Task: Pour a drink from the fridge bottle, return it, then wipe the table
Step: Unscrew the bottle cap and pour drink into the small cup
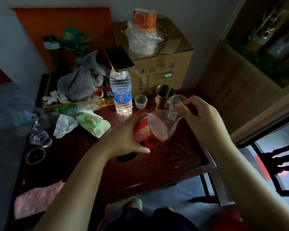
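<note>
My left hand (pixel 125 139) grips a clear bottle with a red label (pixel 150 129), tilted so its neck points up and to the right. The neck meets a small clear plastic cup (pixel 177 101) that my right hand (pixel 200 117) pinches by the rim above the dark red table (pixel 157 164). A pink cloth (pixel 35 199) lies on the table's near left corner.
A water bottle (pixel 121 92) with a phone (pixel 118 58) balanced on top stands behind. Beside it are a small white cup (pixel 141 101) and a steel cup (pixel 164 95). A cardboard box (pixel 157 64), grey rag (pixel 81 80), wet wipes (pixel 92 122) and clear cups (pixel 40 139) crowd the far and left side.
</note>
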`<state>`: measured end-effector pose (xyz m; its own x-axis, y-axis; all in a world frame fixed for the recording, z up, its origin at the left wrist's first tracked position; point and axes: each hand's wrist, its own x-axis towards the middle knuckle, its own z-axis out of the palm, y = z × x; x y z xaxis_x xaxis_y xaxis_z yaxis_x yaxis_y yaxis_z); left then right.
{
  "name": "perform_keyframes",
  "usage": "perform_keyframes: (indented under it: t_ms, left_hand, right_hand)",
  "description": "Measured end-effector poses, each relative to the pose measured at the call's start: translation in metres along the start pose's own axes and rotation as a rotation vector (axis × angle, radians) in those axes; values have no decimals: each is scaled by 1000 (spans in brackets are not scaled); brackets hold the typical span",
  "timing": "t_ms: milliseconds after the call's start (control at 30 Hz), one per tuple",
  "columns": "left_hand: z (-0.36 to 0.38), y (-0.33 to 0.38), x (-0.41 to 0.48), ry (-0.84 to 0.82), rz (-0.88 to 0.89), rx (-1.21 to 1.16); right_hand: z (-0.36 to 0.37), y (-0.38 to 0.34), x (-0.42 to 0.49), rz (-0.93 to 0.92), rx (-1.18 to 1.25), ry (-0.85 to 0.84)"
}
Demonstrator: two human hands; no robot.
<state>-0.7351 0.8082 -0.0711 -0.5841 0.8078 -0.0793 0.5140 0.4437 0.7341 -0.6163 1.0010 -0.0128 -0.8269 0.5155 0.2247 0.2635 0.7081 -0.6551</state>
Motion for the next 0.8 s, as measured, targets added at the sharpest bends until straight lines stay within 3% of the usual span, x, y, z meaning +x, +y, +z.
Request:
perform_keyframes:
  t_ms: [267,467,567,700,800]
  left_hand:
    - [-20,-5,-11,-91,-52,-113]
    - [-42,-11,-13,-262,-39,-163]
    - [-42,-16,-11,-213,-49,-113]
    - [-31,-17,-7,-48,-52,2]
    - [-27,-18,-5,9,-21,35]
  right_hand:
    - [7,8,7,-289,272,-193]
    - [15,1,9,-365,321,-241]
    - [18,-5,9,-264,249,-183]
    - [28,-14,11,-14,-54,1]
    - [31,-18,12,2,15,32]
